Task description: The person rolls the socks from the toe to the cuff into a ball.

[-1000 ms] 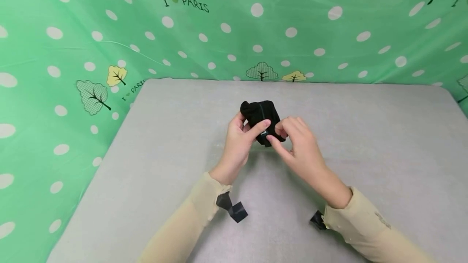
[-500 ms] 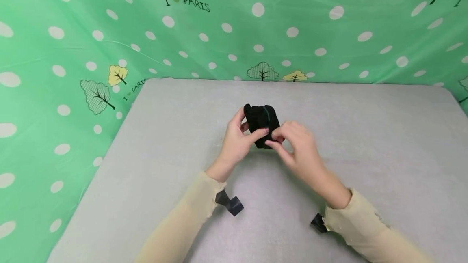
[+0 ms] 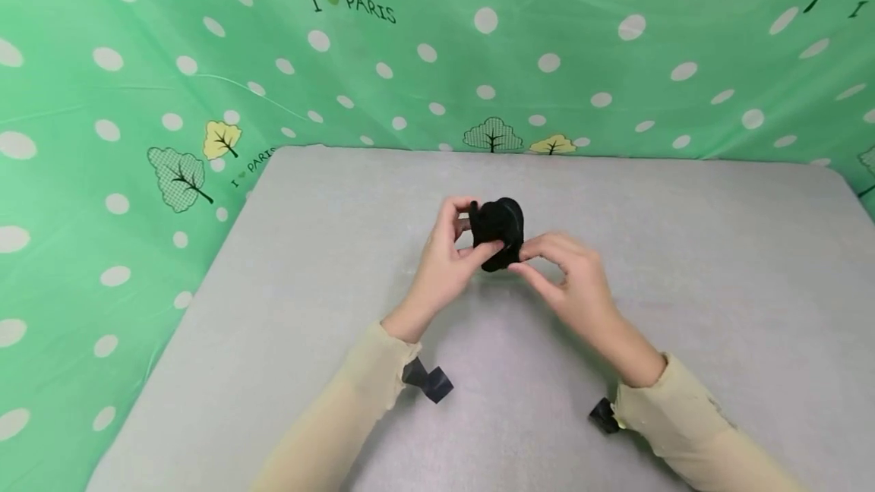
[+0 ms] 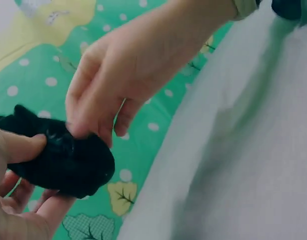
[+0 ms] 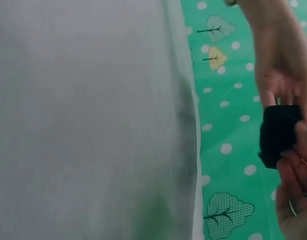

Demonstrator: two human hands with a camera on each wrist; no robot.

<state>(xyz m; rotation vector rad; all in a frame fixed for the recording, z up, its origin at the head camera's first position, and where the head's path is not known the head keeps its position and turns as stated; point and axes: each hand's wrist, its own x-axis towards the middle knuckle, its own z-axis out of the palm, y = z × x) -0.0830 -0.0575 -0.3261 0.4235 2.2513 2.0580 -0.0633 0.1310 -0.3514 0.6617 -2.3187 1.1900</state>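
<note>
A small black bundle of folded cloth (image 3: 497, 228) is held up above the middle of the table. My left hand (image 3: 440, 268) grips it from the left, with the thumb across its near face and the other fingers behind. On the opposite side, my right hand (image 3: 579, 283) pinches the bundle's lower right edge between thumb and fingertips. Seen from the left wrist, the cloth (image 4: 73, 167) looks rounded and thick, and small pale marks show on it. In the right wrist view the bundle (image 5: 277, 135) sits between both hands, partly covered by fingers.
A grey cloth-covered table (image 3: 307, 249) lies beneath the hands. Green dotted fabric (image 3: 383, 89) hangs behind it and on the left. Dark strap ends (image 3: 437, 384) dangle from the left sleeve, and another black piece (image 3: 604, 416) from the right cuff.
The bundle has turned in the hands and looks more compact and rounded. Its teal line and pale label have gone from sight in the head view. Right hand has shifted slightly right.
</note>
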